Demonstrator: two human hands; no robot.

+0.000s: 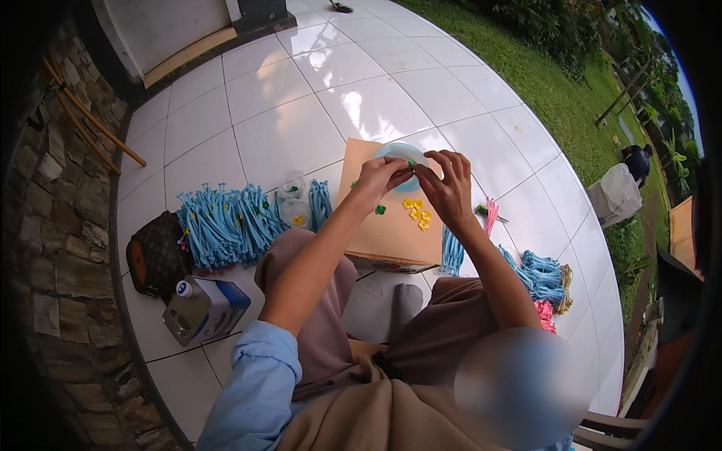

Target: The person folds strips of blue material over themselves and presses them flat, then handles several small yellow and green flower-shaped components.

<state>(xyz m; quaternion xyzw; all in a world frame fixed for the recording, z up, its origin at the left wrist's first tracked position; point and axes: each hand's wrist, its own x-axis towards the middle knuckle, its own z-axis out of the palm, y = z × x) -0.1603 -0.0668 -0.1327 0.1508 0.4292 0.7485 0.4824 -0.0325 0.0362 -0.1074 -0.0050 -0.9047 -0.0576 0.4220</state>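
Note:
My left hand (382, 179) and my right hand (450, 184) meet above a light brown cardboard box (361, 242). Between their fingertips is a small green piece (411, 164), pinched from both sides; its exact shape is too small to tell. Behind the fingers, a pale blue bowl (404, 149) sits on the far part of the box, partly covered by my hands. Several small yellow flower-shaped pieces (417, 213) lie loose on the box below my right hand. A green flower-shaped piece (380, 210) rests nearer my left hand.
Bundles of light blue cords (229, 224) lie left of the box, beside clear plastic cups (295, 212). A brown bag (158, 255) and a metal-coloured jug (204, 310) stand nearer. To the right are pink strips (492, 216) and more blue bundles (538, 274). A stone wall (64, 301) borders the left.

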